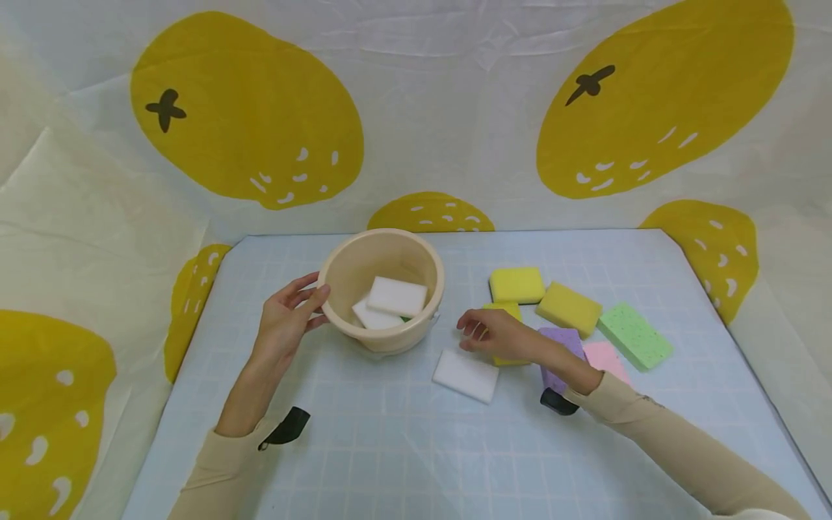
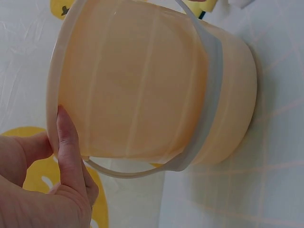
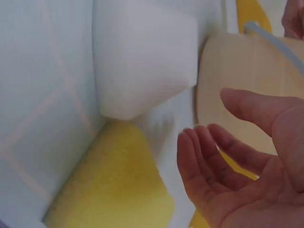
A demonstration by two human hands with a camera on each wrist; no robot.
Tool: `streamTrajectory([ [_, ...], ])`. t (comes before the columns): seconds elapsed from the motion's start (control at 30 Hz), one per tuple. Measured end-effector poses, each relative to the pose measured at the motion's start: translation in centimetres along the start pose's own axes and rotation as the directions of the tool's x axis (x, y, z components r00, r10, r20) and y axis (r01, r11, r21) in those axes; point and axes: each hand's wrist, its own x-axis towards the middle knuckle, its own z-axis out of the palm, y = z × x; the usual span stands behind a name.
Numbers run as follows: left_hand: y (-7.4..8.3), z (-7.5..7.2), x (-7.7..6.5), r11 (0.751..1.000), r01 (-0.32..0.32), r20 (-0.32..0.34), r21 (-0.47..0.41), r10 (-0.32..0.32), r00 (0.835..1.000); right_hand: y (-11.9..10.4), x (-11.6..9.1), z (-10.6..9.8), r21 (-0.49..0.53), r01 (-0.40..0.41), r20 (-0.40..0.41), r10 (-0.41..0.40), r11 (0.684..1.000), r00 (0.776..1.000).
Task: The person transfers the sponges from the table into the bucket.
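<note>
A cream bucket [image 1: 354,271] stands on the table, two white sponges [image 1: 398,296] and a bit of something green inside it. With thumb and fingers my left hand [image 1: 286,318] pinches the bucket's left rim; the left wrist view shows the thumb and fingers on opposite sides of that rim. To the right of the bucket, my right hand [image 1: 497,334] hovers with loosely bent fingers and nothing between them. Below its fingertips lies a white sponge [image 1: 466,375] on the table. A yellow sponge [image 3: 114,185] beside it is partly hidden by this hand in the head view.
Further right lie two more yellow sponges [image 1: 516,284], a purple sponge [image 1: 560,347], a pink sponge [image 1: 606,361] and a green sponge [image 1: 635,336]. The right forearm covers part of the purple one. A grey handle [image 2: 216,80] hangs against the bucket's side.
</note>
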Motion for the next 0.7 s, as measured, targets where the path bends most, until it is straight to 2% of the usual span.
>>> streamTrajectory([
  [0.17,0.0,0.1,0.0,1.000,0.001,-0.001,0.001,-0.001,1.000,0.4,-0.3,1.1,0.001,-0.036,0.037,0.035,0.999,0.999],
  [0.37,0.0,0.2,-0.1,1.000,0.004,-0.014,0.015,-0.004,1.000,0.4,-0.6,2.1,-0.023,-0.113,0.074,0.114,0.993,0.991],
  [0.7,0.0,0.1,-0.1,1.000,0.003,-0.009,0.004,-0.003,1.000,-0.7,-1.0,3.5,-0.138,-0.177,0.055,0.186,0.975,0.981],
])
